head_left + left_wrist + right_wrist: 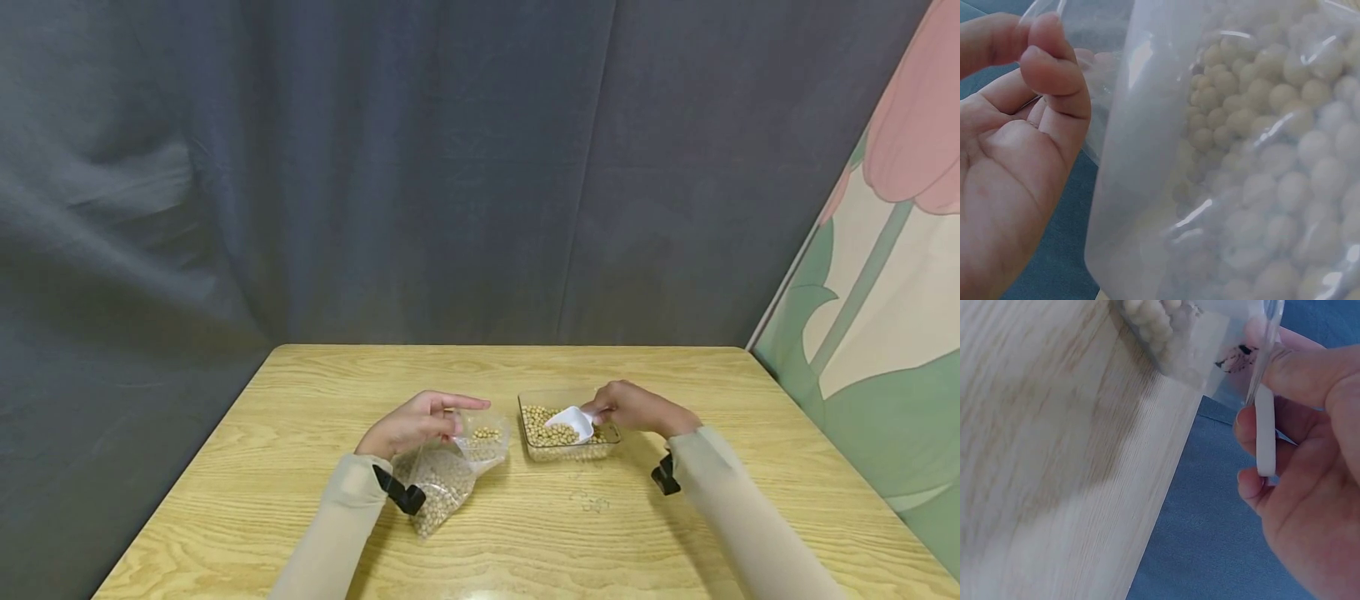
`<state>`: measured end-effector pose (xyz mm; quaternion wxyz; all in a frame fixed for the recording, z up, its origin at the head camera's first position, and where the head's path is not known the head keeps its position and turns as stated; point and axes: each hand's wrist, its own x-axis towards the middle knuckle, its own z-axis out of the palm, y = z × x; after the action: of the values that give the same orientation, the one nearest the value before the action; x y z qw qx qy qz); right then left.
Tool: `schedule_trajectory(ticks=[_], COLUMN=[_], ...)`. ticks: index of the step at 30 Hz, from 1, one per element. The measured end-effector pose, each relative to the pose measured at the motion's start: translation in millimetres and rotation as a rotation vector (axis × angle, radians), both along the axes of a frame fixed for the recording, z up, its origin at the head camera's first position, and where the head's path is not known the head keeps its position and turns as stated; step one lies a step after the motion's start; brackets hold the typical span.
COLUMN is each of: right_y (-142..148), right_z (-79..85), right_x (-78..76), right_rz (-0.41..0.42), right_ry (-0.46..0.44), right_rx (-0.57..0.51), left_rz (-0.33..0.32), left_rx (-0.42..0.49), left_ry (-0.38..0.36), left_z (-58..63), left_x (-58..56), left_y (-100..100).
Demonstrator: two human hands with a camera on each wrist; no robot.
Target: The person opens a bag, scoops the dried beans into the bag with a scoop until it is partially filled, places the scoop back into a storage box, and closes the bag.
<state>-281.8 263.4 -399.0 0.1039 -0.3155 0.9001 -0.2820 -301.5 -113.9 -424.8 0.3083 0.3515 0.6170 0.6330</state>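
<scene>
The right hand pinches the scoop, whose bowl sits in the beans of the tray on the surface. Left of the tray, the left hand pinches the bag rim open. Best load the scoop level and keep the bag mouth wide.

Glossy plastic on matt wood, against soft cloth.

The pale yellow wood-grain table looks smooth and matt; the clear, crinkled plastic bag of beige beans catches glossy highlights (its film turns milky in the left wrist view), as does the clear rigid plastic tray. The small white plastic scoop is smooth, the dark grey cloth curtain matt and creased.
</scene>
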Motion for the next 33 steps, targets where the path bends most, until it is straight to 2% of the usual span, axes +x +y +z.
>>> schedule_trajectory(ticks=[11,15,19,22,33], right_y=[1.8,0.6,-1.7,-2.6,-5.0], right_z=[-1.7,-1.4,-0.2,-0.6,-7.7], right_x=[3.6,4.3,3.6,2.3,-1.4], right_rz=[-0.025,0.004,0.052,0.069,0.098], right_ry=[0.083,0.168,0.304,0.339,0.203], right_rx=[0.035,0.064,0.083,0.083,0.014], left_rz=[-0.01,-0.011,-0.01,-0.01,-0.008], left_rx=[0.008,0.004,0.009,0.013,0.011], left_ry=[-0.001,0.003,0.008,0.008,-0.001], left_z=[0.7,0.8,0.4,-0.2,-2.6], left_x=[0.4,0.4,0.1,-0.2,-3.4], left_y=[1.1,0.9,0.8,0.7,0.2])
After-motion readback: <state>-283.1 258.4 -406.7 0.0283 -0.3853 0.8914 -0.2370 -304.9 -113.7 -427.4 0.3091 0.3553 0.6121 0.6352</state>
